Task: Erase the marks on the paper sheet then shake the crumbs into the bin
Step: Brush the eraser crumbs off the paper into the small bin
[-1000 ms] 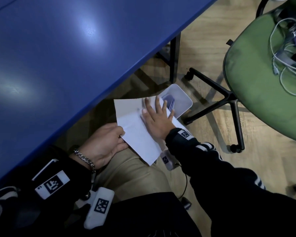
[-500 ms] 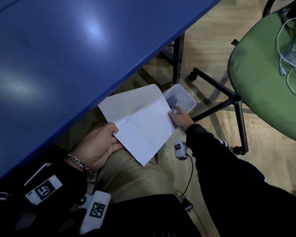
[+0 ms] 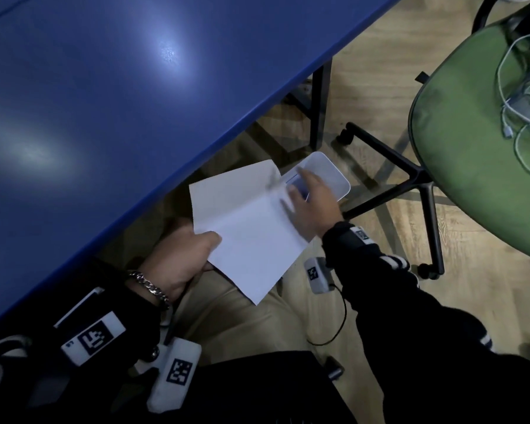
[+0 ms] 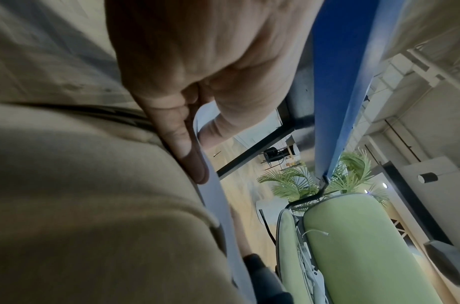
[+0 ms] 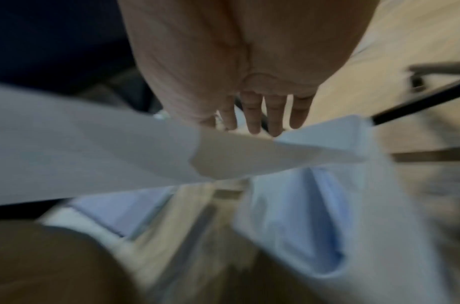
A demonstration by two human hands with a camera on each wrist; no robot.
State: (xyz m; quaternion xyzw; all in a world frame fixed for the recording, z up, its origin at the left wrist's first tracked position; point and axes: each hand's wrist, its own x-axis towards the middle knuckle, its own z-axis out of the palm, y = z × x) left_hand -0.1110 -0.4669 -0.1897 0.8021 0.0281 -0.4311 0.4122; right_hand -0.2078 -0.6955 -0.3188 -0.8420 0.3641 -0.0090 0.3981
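Right hand, under the paper edge 0.5 s ago, now lies flat on top w/ fingers straight over bin; left hand still pinches the corner.

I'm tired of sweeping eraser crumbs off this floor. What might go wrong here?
1. Only a corner of the paper overhangs the small bin, so crumbs may slide off onto the floor or lap.
2. The left hand pinches just one edge; the right hand's brushing might crease the sheet or knock it loose.
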